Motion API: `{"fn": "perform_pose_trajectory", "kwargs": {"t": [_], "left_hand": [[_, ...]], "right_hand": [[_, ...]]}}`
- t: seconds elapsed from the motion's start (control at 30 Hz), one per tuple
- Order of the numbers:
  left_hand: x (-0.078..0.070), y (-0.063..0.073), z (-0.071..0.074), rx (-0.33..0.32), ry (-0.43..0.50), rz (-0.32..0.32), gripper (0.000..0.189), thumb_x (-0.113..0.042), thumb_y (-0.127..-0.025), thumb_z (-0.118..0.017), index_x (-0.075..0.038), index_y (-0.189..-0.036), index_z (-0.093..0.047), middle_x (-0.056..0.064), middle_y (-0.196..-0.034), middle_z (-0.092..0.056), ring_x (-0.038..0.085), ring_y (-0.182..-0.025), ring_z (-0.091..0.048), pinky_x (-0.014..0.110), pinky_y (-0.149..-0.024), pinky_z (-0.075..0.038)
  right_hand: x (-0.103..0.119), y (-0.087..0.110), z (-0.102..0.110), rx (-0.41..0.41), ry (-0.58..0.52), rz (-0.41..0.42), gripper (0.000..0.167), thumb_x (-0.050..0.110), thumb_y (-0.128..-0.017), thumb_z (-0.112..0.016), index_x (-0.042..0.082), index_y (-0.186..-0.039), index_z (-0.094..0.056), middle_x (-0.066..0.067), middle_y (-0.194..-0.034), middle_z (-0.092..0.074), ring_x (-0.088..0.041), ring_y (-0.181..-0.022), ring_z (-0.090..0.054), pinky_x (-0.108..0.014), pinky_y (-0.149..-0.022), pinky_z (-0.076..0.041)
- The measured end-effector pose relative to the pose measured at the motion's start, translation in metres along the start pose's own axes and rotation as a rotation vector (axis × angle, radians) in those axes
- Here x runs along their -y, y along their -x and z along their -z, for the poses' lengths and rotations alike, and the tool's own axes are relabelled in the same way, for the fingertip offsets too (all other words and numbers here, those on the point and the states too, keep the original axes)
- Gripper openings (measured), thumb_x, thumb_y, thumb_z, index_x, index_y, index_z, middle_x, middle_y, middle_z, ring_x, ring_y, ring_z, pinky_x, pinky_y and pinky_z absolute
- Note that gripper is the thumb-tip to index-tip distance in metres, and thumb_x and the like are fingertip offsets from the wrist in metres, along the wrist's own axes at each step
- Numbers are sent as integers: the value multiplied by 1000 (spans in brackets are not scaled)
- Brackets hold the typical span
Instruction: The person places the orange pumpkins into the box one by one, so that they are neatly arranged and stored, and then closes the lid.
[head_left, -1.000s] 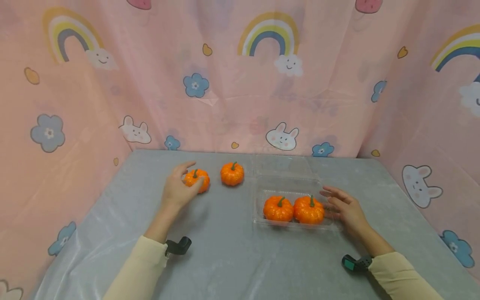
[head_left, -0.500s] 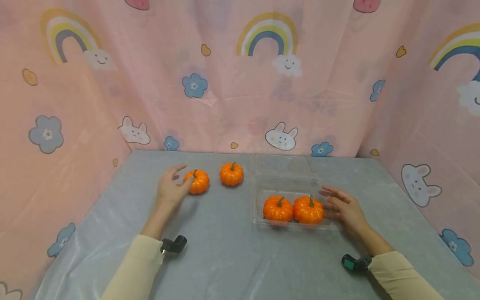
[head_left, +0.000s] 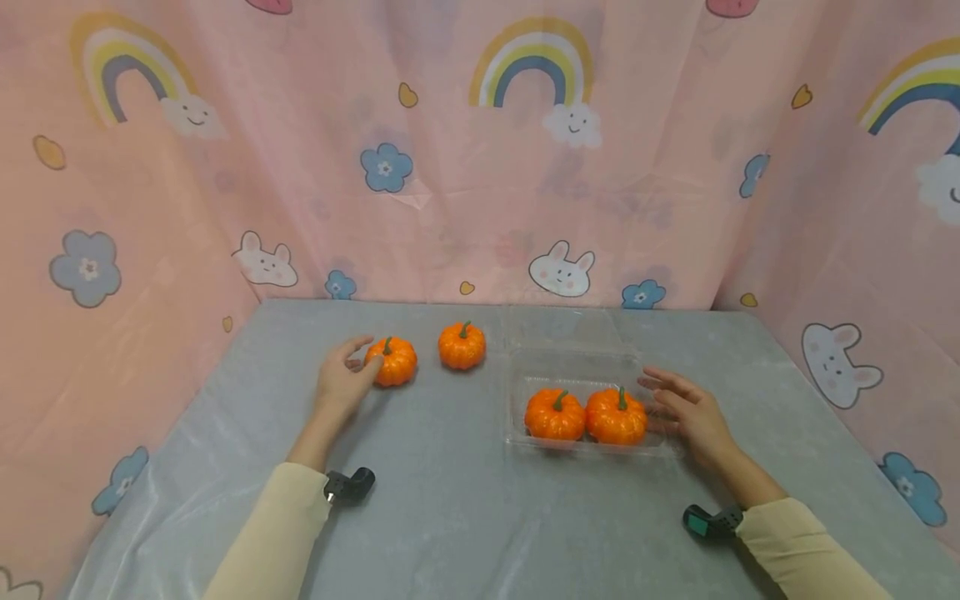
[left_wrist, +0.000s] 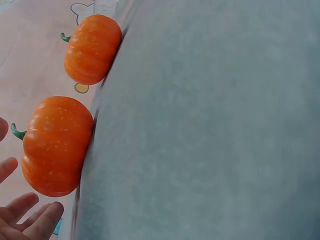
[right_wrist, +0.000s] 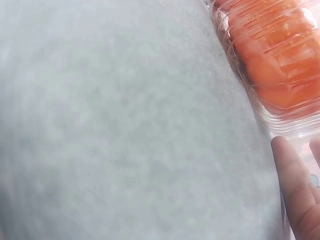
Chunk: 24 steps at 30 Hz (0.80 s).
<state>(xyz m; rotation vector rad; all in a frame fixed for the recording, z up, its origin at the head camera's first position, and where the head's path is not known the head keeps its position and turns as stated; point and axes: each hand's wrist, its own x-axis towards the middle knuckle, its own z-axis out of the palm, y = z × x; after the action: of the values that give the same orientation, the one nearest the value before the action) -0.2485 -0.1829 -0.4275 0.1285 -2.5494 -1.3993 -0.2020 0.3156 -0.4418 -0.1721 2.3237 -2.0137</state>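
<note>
My left hand (head_left: pixel 342 382) is just left of a small orange pumpkin (head_left: pixel 396 362) that sits on the table. In the left wrist view its fingers (left_wrist: pixel 47 220) are spread and stand apart from that pumpkin (left_wrist: pixel 57 147). A second pumpkin (head_left: pixel 462 346) sits a little to the right and farther back. Two more pumpkins, a left one (head_left: pixel 555 416) and a right one (head_left: pixel 616 417), lie side by side in a clear plastic box (head_left: pixel 528 445). My right hand (head_left: pixel 693 417) rests at the box's right end, its fingers (right_wrist: pixel 292 180) extended along the wall.
The box's clear lid (head_left: pixel 562 327) lies folded back behind it. Grey cloth (head_left: pixel 450 500) covers the table. A pink patterned curtain (head_left: pixel 450 225) rises along the back and both sides.
My left hand was around the left loose pumpkin, then drew back to its left, leaving it standing there. My right hand and the box have stayed in place.
</note>
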Motion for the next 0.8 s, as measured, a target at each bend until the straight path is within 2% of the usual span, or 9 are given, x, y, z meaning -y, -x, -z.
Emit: {"fn": "perform_pose_trajectory", "kwargs": {"t": [0.13, 0.3, 0.8], "left_hand": [[2, -1, -3, 12, -1, 33, 45, -30, -90, -61, -15, -132, -57, 11, -141, -51, 33, -117, -59, 46, -95, -50], [4, -4, -5, 20, -2, 47, 46, -29, -89, -61, -15, -133, -56, 12, -140, -52, 35, -117, -59, 45, -93, -52], [5, -7, -6, 77, -22, 69, 54, -28, -89, -60, -10, -138, -48, 18, -141, -50, 38, -120, -56, 48, -99, -48]], "right_hand": [[0, 0, 1, 3, -2, 5, 42, 24, -101, -49, 12, -141, -48, 23, -115, -63, -4, -90, -68, -25, -73, -58], [0, 0, 1, 1, 9, 5, 43, 24, -101, -49, 10, -142, -47, 23, -114, -63, -4, -90, -68, -25, -73, -58], [0, -1, 0, 5, -10, 20, 43, 23, -101, -49, 8, -141, -47, 22, -114, -64, -4, -90, -68, -25, -72, -58]]}}
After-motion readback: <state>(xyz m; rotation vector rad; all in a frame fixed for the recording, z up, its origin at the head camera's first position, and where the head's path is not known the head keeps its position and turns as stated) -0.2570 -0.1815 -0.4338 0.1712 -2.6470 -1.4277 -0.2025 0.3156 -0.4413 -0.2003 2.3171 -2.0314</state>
